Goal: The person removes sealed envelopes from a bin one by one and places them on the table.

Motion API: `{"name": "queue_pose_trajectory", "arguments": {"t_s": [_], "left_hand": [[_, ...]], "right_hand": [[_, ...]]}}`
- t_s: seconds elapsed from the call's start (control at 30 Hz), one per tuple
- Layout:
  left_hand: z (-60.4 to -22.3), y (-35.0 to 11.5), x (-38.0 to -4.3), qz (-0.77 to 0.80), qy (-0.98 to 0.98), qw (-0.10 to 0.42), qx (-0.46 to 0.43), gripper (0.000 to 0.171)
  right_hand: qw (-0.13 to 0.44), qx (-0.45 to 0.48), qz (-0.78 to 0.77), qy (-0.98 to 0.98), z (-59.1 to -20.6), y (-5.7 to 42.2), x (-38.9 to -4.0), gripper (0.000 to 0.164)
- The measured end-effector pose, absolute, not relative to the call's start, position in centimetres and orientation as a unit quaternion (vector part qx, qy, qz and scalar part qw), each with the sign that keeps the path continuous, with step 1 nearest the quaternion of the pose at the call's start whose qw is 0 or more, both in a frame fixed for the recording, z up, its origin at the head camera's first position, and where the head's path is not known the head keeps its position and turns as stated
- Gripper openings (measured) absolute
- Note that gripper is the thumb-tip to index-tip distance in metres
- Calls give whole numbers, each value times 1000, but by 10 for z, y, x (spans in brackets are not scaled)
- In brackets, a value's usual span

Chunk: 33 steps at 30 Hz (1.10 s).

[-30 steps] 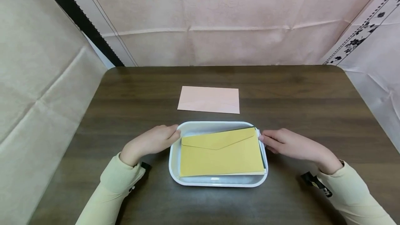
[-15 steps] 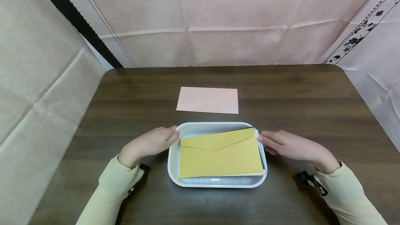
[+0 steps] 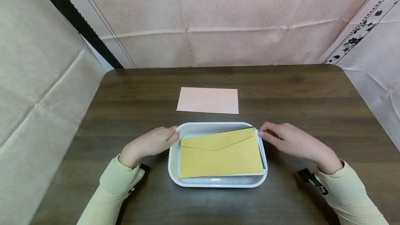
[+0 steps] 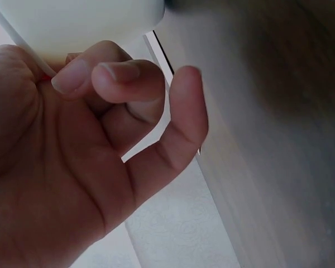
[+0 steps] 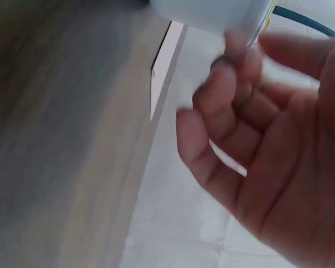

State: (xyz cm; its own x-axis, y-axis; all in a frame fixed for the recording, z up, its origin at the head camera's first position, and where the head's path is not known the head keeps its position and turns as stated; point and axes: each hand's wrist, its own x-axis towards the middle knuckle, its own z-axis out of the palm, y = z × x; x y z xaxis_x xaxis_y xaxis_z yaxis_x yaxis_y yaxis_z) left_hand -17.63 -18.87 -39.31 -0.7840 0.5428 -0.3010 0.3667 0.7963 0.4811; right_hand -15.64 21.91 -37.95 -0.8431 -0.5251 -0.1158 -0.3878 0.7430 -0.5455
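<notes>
A white tray (image 3: 215,182) sits on the wooden table in the head view. Inside it lies a yellow envelope (image 3: 220,155), flap side up, on top of other paper pieces with white and dark green edges. My left hand (image 3: 153,141) grips the tray's upper left rim, thumb on top and fingers outside, as the left wrist view shows. At the opposite rim, near the envelope's upper right corner, my right hand (image 3: 289,140) pinches the edge between thumb and index finger. Its other fingers are curled and blurred in the right wrist view.
A pale pink envelope or sheet (image 3: 207,100) lies flat on the table (image 3: 140,89) just beyond the tray. Light cloth (image 3: 218,20) hangs behind the table and at both sides.
The right hand's fingers have shifted upward along the tray's right rim, and the index finger now bends more. The left hand and the tray stay nearly where they were.
</notes>
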Motion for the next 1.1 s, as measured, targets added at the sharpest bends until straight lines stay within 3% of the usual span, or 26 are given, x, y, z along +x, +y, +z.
{"name": "queue_pose_trajectory", "arguments": {"t_s": [0.2, 0.43, 0.9, 1.1], "left_hand": [[-393, -189, -177, 208, 921, 215, 249, 39], [-393, -189, -177, 215, 919, 221, 247, 35], [-392, -188, -177, 225, 916, 223, 247, 27], [-393, -189, -177, 226, 916, 220, 250, 25]], "right_hand": [[51, -249, -246, 936, -374, 205, -160, 35], [37, -268, -187, 944, -371, 188, -161, 59], [58, -258, -187, 946, -367, 181, -163, 54], [37, -277, -184, 942, -367, 178, -162, 47]]}}
